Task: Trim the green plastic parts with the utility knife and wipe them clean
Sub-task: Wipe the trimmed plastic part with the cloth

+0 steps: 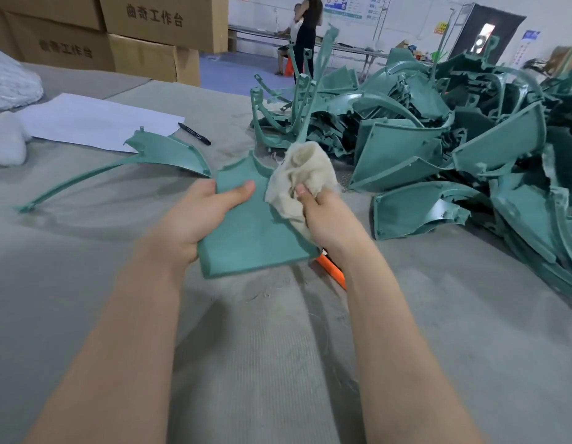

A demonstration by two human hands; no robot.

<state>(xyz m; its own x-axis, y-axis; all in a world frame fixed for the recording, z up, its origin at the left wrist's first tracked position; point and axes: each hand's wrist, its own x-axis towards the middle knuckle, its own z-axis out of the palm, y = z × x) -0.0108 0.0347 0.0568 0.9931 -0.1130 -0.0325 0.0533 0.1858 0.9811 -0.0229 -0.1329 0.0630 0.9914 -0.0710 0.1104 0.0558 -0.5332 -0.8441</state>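
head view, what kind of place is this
Probably a factory finishing bench: a big pile of green plastic parts on the padded worktable, stacked cardboard boxes behind, and more benches across the hall.

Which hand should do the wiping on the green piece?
The right hand, probably. It already grips the cloth, which touches the green plastic part. The left hand is busy holding that part steady by its edge.

The upper cardboard box (163, 19) carries dark printed characters, 曲奇工作台. The lower cardboard box (65, 49) shows the same line, more blurred. The wall posters (345, 6) and the yellow sign (441, 28) are too small to read.
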